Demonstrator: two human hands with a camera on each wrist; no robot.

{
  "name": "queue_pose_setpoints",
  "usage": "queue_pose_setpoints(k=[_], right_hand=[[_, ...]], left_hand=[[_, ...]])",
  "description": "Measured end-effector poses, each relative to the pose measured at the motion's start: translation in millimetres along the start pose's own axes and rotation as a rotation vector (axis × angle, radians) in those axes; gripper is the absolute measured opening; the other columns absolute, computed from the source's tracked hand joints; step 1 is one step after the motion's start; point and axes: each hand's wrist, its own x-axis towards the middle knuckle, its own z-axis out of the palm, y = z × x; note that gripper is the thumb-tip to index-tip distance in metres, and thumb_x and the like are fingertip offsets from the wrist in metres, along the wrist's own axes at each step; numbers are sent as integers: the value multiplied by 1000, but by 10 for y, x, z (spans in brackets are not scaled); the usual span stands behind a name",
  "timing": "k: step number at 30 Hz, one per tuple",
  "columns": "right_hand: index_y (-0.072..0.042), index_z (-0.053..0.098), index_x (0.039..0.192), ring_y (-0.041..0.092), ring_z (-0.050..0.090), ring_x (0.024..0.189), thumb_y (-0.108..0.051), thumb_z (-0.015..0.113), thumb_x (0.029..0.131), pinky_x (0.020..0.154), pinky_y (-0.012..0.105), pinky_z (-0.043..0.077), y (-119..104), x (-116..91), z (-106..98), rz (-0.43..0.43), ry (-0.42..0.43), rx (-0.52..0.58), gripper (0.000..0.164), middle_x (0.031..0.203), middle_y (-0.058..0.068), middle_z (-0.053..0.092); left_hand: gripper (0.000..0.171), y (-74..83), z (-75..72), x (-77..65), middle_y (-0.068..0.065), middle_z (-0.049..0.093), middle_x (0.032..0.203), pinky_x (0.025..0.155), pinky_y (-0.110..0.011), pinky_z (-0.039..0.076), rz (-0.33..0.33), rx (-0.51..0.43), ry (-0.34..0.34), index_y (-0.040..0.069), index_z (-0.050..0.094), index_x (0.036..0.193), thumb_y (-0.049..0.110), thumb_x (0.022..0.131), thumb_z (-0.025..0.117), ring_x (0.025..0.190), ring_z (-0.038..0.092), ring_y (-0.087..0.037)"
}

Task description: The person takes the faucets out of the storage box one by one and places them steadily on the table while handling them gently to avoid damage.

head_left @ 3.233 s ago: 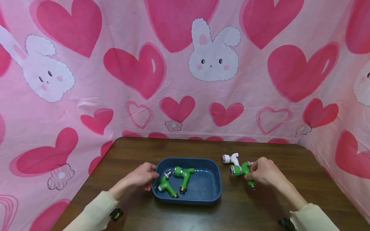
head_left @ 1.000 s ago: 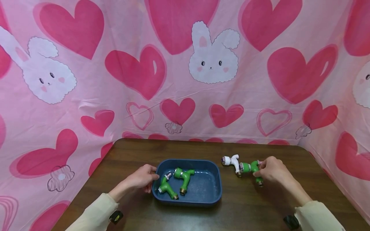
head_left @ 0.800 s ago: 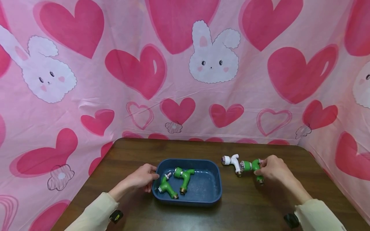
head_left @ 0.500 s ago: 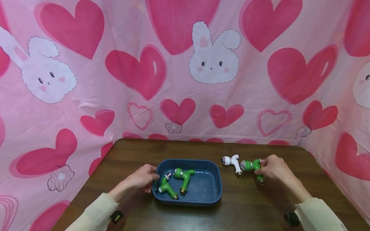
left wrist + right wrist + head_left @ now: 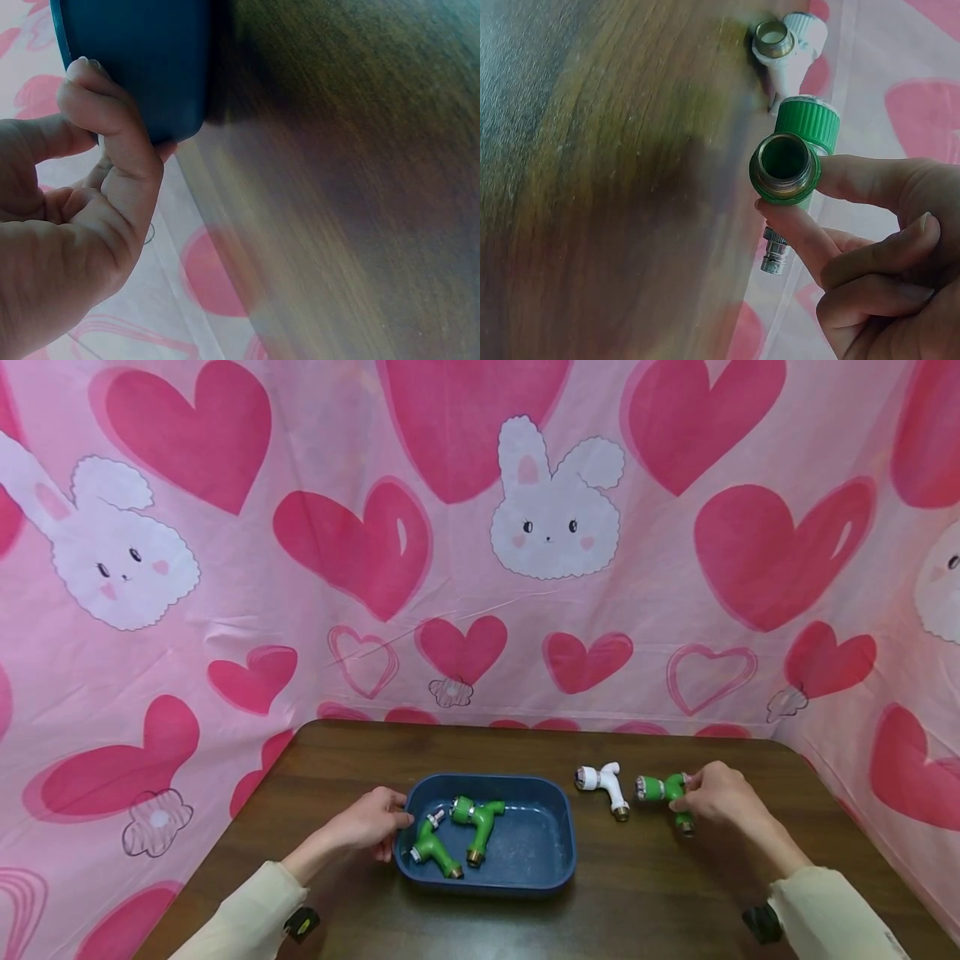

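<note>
At the right of the head view, the right hand (image 5: 716,793) pinches a glossy green branching tap with a ribbed round knob (image 5: 655,789) between its fingertips, the remaining fingers bent. In the right wrist view that tap's threaded brass inlet faces the camera as a hollow ring, and a stepped silvery nozzle juts below; whether it touches the table cannot be told.

Left of centre, the left hand (image 5: 369,818) grips the near-left wall of a smooth dark-blue rectangular tray with rounded corners (image 5: 525,839). Inside lie a green tap with a ribbed knob and brass end (image 5: 483,820) and a slanted green tap with metal ends (image 5: 432,847), side by side.

A white tap with a brass end (image 5: 609,787) lies between the held tap and the tray, apart from both. The brown wood-grain tabletop (image 5: 637,897) meets creased pink cloth printed with hearts and rabbits (image 5: 450,585) along the back.
</note>
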Motion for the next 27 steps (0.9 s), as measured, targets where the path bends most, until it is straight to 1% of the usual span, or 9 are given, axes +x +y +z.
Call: queue_pose_setpoints(k=[2, 6, 9, 13, 20, 27], right_hand=[[-6, 67, 68, 15, 42, 60, -17, 82, 86, 53, 29, 35, 17, 14, -7, 0, 2, 7, 26, 63, -1, 48], [-9, 64, 64, 14, 40, 59, -19, 83, 85, 52, 28, 33, 56, 50, -8, -11, 16, 3, 30, 60, -3, 44], [-12, 57, 59, 13, 35, 57, -20, 84, 85, 52, 28, 29, 95, 72, 5, -18, 21, -8, 37, 58, -5, 37], [-14, 53, 58, 12, 31, 57, -20, 83, 84, 52, 28, 27, 140, 93, 26, -23, 14, -9, 41, 58, -6, 34], [-15, 54, 58, 14, 37, 58, -21, 85, 83, 53, 29, 31, 161, 161, 9, -33, 27, -25, 40, 56, -7, 38], [-17, 53, 59, 16, 42, 62, -22, 85, 82, 56, 32, 33, 192, 234, -26, -34, 25, -44, 40, 57, -7, 43]], left_hand=[[34, 7, 2, -4, -9, 61, 60, 46, -27, 54, -6, 3, 3, -14, 58, 133, 5, 106, 61, 43, 57, -12], [34, 23, 2, -9, -9, 61, 60, 46, -28, 55, -14, 9, 12, -14, 58, 134, 5, 106, 61, 43, 57, -12], [35, 22, 5, -6, -9, 60, 60, 46, -29, 55, -17, 9, 13, -14, 58, 135, 6, 105, 61, 43, 57, -12], [38, 4, 11, -3, -9, 60, 60, 46, -29, 55, -24, 5, 8, -14, 57, 137, 6, 105, 62, 43, 57, -12], [39, -21, 12, 0, -9, 61, 59, 46, -28, 55, -21, 5, 9, -14, 56, 138, 6, 105, 62, 43, 57, -13], [37, -1, -5, 7, -9, 61, 61, 47, -30, 56, -23, -9, 1, -13, 58, 136, 7, 105, 62, 44, 58, -14]])
